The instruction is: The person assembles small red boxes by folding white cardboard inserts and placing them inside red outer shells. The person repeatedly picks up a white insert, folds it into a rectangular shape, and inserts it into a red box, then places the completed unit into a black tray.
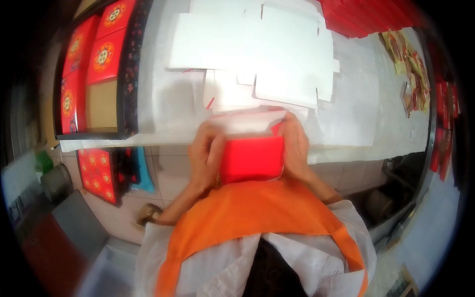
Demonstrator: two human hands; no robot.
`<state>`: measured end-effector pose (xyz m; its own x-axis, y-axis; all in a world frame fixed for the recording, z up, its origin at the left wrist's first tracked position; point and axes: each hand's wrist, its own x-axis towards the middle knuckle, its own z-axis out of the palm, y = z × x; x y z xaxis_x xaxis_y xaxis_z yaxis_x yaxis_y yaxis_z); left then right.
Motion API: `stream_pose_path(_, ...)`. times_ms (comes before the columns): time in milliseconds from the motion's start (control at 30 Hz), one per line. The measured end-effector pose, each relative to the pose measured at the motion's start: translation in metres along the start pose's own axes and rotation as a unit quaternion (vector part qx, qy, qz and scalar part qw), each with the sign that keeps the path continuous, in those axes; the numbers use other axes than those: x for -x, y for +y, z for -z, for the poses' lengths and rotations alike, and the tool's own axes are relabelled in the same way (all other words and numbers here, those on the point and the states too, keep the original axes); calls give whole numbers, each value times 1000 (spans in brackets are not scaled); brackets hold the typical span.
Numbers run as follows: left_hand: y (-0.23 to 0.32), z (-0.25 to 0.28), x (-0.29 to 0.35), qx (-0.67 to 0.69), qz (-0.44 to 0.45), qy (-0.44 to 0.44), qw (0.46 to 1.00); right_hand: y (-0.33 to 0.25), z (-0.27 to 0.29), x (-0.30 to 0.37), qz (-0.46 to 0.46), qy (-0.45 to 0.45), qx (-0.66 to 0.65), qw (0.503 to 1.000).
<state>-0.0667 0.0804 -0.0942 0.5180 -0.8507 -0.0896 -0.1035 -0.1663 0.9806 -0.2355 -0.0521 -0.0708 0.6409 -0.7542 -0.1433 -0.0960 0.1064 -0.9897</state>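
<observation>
Close to my orange apron, at the table's front edge, I hold a red box (253, 157) between both hands. Its far flap is raised, with the pale inner side showing. My left hand (206, 151) is closed on the box's left side, the thumb along the edge. At the right side my right hand (295, 146) grips the box near the flap's corner; part of its fingers is hidden behind the cardboard. Just beyond my hands lie flat white cardboard blanks (257, 44), stacked and overlapping on the table.
A dark-rimmed tray (129, 94) with several red patterned boxes (102, 57) stands at the left. Red boxes (368, 17) are piled at the far right. Wrapped packets (408, 69) lie along the right edge. Another red patterned box (97, 173) sits below the table at left.
</observation>
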Motion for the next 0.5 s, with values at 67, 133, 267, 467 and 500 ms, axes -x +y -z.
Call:
stream_pose_path(67,16,-26,-4,188,-79,149,968,0,-11,-1,-9,48,-81,996)
stream_pose_path(133,20,-30,-7,175,-148,150,962,2,-21,-7,44,75,-207,974)
stream_pose_path(267,40,-23,-9,129,-55,98,985,4,-20,-9,61,39,-202,977)
stream_pose_path(467,41,-22,-16,41,-31,77,996,-2,-17,-13,33,-8,-178,983)
stream_pose_path(500,41,-21,-17,33,-37,66,997,-3,-17,-14,22,-3,-180,983)
